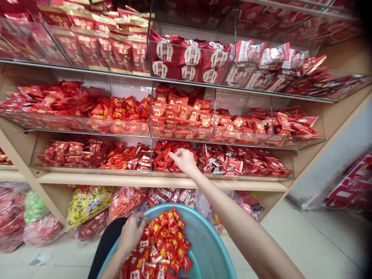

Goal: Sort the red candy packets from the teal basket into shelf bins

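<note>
My right hand reaches into a bottom-row compartment of small red candy packets. Its thumb and fingertips are pinched together among the packets; red wrappers behind them blend in, so what they hold cannot be made out. Below, a teal plastic basket contains a heap of red wrapped candies with yellow print, plus some larger red packets at the near side. At the basket's left edge, my left hand is closed around the rim, its fingers partly hidden.
A wooden shelf rises in front, its clear dividers separating red packets. Large red packs fill the upper row. Under it lie a yellow bag and a pink-red bag. My dark-clothed leg is left of the basket.
</note>
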Action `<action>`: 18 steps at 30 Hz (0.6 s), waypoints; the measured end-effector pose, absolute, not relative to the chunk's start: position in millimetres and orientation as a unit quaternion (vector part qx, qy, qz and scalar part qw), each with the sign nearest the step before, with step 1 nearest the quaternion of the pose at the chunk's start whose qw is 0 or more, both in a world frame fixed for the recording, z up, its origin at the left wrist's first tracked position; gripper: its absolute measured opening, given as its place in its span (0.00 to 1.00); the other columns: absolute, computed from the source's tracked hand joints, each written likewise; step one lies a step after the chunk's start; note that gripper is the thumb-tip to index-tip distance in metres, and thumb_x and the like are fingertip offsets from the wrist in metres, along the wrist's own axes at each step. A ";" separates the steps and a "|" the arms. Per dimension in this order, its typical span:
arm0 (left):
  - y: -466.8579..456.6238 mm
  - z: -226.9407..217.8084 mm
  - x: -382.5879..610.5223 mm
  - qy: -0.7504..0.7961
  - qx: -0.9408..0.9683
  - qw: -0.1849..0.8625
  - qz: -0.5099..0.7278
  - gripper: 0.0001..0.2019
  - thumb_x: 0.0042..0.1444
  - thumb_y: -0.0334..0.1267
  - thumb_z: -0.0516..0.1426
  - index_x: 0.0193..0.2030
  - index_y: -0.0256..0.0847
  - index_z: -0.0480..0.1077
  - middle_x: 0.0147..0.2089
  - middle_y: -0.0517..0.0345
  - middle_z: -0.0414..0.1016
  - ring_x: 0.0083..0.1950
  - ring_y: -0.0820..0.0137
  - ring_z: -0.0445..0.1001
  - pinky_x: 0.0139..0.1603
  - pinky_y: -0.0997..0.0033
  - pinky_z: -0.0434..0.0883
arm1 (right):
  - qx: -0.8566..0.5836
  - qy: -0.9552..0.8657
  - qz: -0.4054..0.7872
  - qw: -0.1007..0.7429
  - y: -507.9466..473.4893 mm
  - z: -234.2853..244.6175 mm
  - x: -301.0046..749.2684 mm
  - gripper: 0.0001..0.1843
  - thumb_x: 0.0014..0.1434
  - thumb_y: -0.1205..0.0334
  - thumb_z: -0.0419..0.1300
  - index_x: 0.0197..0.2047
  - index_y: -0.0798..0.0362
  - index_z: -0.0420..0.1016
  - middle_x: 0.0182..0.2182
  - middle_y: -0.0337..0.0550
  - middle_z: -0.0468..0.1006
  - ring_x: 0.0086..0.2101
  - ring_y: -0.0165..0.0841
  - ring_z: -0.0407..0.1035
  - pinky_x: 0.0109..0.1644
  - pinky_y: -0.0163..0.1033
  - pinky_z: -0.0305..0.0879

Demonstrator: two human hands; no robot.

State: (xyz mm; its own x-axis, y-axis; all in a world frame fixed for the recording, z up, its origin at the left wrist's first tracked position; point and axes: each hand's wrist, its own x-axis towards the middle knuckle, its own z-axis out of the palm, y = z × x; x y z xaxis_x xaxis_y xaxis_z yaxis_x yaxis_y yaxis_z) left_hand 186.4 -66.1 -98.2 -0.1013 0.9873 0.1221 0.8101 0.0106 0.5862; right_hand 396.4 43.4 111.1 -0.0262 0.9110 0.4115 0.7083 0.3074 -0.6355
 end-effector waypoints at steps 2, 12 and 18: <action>-66.2 -98.8 185.6 0.691 0.651 0.162 0.270 0.09 0.56 0.36 0.49 0.31 0.43 0.69 0.38 0.55 0.78 0.42 0.64 0.75 0.43 0.70 0.66 | -0.589 -0.681 0.145 0.411 55.5 112.6 379.3 0.19 0.53 0.47 0.57 0.21 0.52 0.67 0.23 0.45 0.77 0.30 0.36 0.73 0.37 0.38 0.65; -69.7 -99.9 184.1 0.702 0.640 0.162 0.268 0.09 0.55 0.36 0.50 0.32 0.44 0.71 0.37 0.56 0.78 0.40 0.65 0.76 0.39 0.72 0.67 | -0.532 -0.629 0.264 0.502 70.1 88.9 382.5 0.08 0.55 0.62 0.55 0.26 0.51 0.61 0.16 0.33 0.70 0.20 0.31 0.72 0.23 0.32 0.65; -69.6 -98.6 184.5 0.705 0.638 0.164 0.263 0.09 0.55 0.36 0.49 0.32 0.44 0.70 0.37 0.57 0.78 0.40 0.65 0.77 0.40 0.73 0.67 | -0.452 -0.613 0.342 0.551 32.1 78.9 409.6 0.13 0.54 0.51 0.56 0.29 0.51 0.59 0.18 0.31 0.68 0.19 0.29 0.71 0.20 0.30 0.65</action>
